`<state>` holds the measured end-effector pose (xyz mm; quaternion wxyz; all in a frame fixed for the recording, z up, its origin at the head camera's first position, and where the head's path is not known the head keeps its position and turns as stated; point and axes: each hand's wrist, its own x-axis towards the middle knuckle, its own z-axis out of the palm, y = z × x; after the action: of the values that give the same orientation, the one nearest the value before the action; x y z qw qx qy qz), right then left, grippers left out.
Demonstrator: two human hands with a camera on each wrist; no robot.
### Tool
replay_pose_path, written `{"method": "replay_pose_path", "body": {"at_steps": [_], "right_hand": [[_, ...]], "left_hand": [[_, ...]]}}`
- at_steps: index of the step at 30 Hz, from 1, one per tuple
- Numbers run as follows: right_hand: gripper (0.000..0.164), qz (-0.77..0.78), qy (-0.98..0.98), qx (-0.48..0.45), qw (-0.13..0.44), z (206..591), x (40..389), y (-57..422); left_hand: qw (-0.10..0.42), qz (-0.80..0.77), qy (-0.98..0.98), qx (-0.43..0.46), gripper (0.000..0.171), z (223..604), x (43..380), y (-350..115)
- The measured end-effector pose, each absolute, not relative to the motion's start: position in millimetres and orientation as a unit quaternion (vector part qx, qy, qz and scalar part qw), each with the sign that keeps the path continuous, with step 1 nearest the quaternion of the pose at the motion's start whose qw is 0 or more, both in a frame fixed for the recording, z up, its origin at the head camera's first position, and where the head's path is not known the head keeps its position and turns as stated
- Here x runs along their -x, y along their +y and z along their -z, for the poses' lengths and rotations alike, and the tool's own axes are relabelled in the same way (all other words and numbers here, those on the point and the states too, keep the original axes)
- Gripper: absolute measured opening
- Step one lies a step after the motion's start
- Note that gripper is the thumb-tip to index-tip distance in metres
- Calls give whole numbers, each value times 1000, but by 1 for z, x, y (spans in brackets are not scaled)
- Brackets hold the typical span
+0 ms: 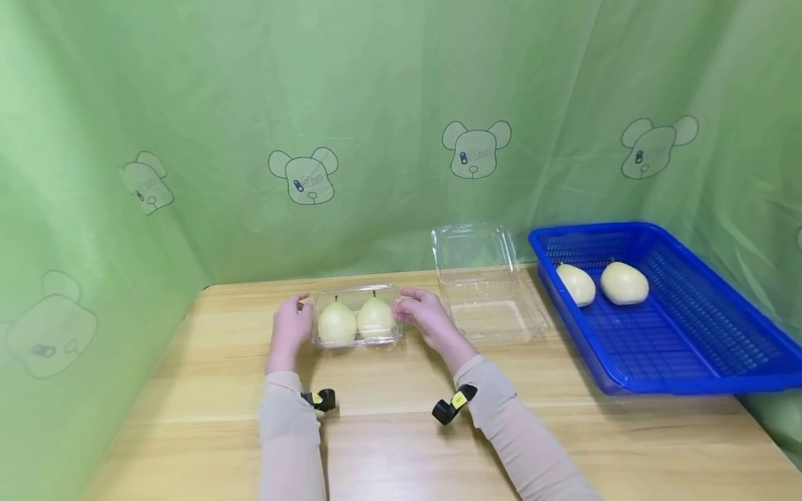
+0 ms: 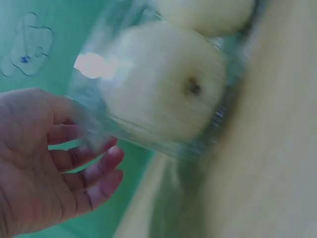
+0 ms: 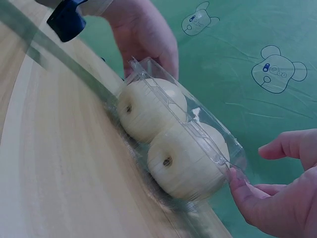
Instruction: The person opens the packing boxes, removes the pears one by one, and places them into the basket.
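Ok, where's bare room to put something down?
Bare table lies left of the left hand and in front of the filled box. The blue basket has bare floor in front of its two pears. Right of the right hand is crowded: the open box sits close beside the basket.

The clear rectangular box [image 1: 357, 299] is thin, glossy plastic; the round pale-yellow pears [image 1: 337, 325] look smooth and matt. The rectangular blue basket [image 1: 583, 341] looks shiny plastic, the light-brown tabletop [image 1: 382, 445] smooth, satiny wood, the green curtain [image 1: 376, 83] creased cloth.

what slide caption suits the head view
Left hand and right hand flank a box of two pears, near an open box and blue basket.
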<state>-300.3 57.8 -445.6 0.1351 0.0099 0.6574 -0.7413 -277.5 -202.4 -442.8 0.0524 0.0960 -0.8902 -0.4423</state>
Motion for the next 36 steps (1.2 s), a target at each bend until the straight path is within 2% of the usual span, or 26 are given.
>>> {"method": "replay_pose_path", "body": {"at_steps": [6, 12, 23, 25, 27, 31, 33, 36], "right_hand": [[57, 746, 651, -15, 140, 446, 301, 58], [54, 753, 642, -25, 143, 445, 304, 58], [53, 750, 645, -25, 145, 444, 301, 58], [53, 749, 646, -23, 145, 444, 301, 58], [53, 750, 645, -22, 144, 444, 301, 59], [52, 751, 643, -18, 150, 444, 301, 60], [52, 751, 642, -16, 153, 444, 301, 60], [52, 752, 641, -13, 154, 443, 300, 60]], "left_hand": [[88, 485, -867, -71, 42, 416, 266, -194], [95, 550, -830, -17, 36, 405, 255, -177], [9, 697, -717, 8, 26, 420, 228, -134], [-17, 714, -700, 18, 26, 424, 225, -126], [-66, 719, -691, 34, 30, 428, 223, -119], [-210, 681, -697, 84, 39, 441, 218, -112], [-265, 660, -696, 98, 42, 448, 217, -111], [-297, 665, -680, 86, 42, 458, 217, -111]]}}
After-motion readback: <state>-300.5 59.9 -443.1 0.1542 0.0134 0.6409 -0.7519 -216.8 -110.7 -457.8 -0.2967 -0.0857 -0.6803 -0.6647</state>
